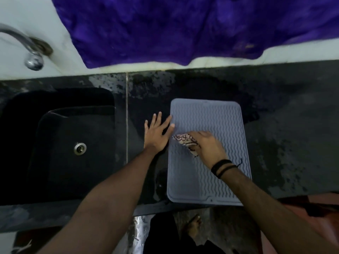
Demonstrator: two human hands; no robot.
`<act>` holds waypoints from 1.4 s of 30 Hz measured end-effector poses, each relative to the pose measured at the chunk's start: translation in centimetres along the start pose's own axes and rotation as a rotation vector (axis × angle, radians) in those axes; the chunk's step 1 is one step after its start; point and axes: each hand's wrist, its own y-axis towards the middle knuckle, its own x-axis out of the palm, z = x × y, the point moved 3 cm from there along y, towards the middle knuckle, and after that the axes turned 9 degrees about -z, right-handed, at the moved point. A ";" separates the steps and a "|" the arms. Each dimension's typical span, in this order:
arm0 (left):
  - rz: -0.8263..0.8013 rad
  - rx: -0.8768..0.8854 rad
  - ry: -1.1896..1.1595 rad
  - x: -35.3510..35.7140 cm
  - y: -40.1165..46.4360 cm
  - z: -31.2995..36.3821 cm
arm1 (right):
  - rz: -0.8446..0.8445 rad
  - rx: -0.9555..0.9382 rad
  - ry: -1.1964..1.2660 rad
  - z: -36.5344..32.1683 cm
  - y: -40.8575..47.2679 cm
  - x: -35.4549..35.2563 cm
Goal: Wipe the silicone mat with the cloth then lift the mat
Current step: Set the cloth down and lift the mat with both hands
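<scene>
A grey silicone mat point(218, 118) with wavy ridges lies flat on the dark wet counter point(286, 136), its near edge at the counter's front. My right hand point(207, 145) grips a small bunched cloth point(185, 141), pale with dark lines, and holds it down on the mat's left middle. My left hand point(157, 133) lies flat with fingers spread on the counter, its fingertips touching the mat's left edge.
A black sink point(60, 143) with a metal drain point(80, 148) sits to the left, a chrome tap point(33, 57) above it. A purple fabric point(183, 28) hangs over the white wall behind. The counter is speckled with water. My foot point(192, 226) shows below the counter's edge.
</scene>
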 end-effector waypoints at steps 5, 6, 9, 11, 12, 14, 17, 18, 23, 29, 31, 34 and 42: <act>-0.014 0.164 -0.223 -2.8 -2.6 -0.5 | 0.039 -0.035 0.057 -2.2 3.2 -2.4; -0.016 0.178 -0.214 -3.1 -3.1 -0.6 | 0.050 -0.046 0.120 -2.8 3.9 -2.8; -0.005 0.155 -0.147 -3.9 -3.5 -1.4 | 0.026 -0.042 0.392 -4.7 6.0 -3.3; -0.013 0.133 -0.121 -4.4 -3.4 -2.0 | 0.013 -0.023 0.524 -5.9 7.5 -3.4; -0.008 0.093 -0.139 -4.9 -3.3 -2.5 | 0.009 -0.020 0.542 -6.4 8.4 -3.6; 0.038 -0.004 -0.159 -6.2 -3.0 -3.9 | -0.021 -0.051 0.492 -7.5 10.5 -4.1; 0.057 -0.041 -0.246 -8.6 -2.2 -5.5 | -0.080 -0.075 0.422 -9.2 13.9 -4.7; 0.051 -0.031 -0.386 -9.4 -1.8 -5.6 | -0.076 -0.078 0.404 -9.6 14.8 -4.8; 0.070 -0.224 -1.232 -12.2 -0.7 -5.0 | -0.003 -0.100 0.361 -11.9 17.9 -3.7; 0.104 -0.294 -1.213 -11.4 -0.3 -5.7 | 0.019 0.010 0.572 -12.8 19.1 -1.8; 0.112 -0.291 -1.213 -10.8 0.1 -5.8 | 0.042 0.073 0.665 -12.5 19.4 -1.4; 0.188 -0.307 -1.181 -10.4 0.7 -6.0 | 0.068 0.165 0.854 -11.8 19.8 -0.8; 0.265 0.061 -0.513 -11.9 1.2 -6.4 | 0.078 0.267 0.974 -10.4 21.4 0.2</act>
